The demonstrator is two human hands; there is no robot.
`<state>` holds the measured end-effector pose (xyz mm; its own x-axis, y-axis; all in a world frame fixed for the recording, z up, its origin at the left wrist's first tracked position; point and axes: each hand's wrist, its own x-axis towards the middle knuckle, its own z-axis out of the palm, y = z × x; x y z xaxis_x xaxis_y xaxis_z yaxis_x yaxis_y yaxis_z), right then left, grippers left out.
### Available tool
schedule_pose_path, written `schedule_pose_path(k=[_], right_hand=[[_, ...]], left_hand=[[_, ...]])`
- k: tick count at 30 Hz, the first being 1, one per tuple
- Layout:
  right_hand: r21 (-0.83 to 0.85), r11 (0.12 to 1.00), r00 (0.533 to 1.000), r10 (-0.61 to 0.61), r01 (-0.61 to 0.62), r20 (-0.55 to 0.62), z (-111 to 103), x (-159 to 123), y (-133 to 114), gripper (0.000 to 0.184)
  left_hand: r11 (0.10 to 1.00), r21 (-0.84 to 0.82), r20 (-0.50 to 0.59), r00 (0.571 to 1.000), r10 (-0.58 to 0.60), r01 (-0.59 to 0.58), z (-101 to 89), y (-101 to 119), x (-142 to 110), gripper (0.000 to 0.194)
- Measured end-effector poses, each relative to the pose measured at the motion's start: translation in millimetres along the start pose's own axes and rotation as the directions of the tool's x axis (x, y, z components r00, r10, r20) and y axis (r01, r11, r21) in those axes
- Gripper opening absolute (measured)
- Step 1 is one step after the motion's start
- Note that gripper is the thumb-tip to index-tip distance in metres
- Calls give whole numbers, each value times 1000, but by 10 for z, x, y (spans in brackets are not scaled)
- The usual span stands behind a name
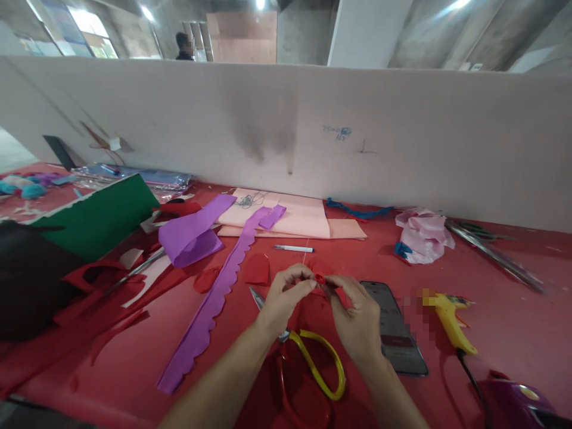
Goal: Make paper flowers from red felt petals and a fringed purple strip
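My left hand and my right hand meet at the middle of the red table. Between their fingertips they pinch a small rolled piece of red felt. A thin pale strand rises beside the left fingers; I cannot tell if it joins the roll. Below the hands lie scissors with one yellow and one red handle, blades partly behind the left wrist. A rounded red felt petal lies left of my hands. By the right wrist is a smartphone.
A purple scalloped strip runs along the left, near red scraps and a green board. Pink sheets and a pen lie ahead. A yellow glue gun with a cord sits right. A white partition stands behind.
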<state>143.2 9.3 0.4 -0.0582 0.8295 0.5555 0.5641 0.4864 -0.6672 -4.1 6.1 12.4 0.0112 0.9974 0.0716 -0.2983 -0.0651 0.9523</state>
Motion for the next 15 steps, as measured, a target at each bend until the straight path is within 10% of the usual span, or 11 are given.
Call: schedule_pose_path(k=[8, 15], right_hand=[[-50, 996, 997, -73, 73, -2, -5, -12, 19, 13], [146, 980, 989, 123, -134, 79, -18, 7, -66, 7]], left_hand=[[998, -65, -46, 999, -29, 26, 11, 1, 6, 5], [991, -130, -24, 999, -36, 33, 14, -1, 14, 5]])
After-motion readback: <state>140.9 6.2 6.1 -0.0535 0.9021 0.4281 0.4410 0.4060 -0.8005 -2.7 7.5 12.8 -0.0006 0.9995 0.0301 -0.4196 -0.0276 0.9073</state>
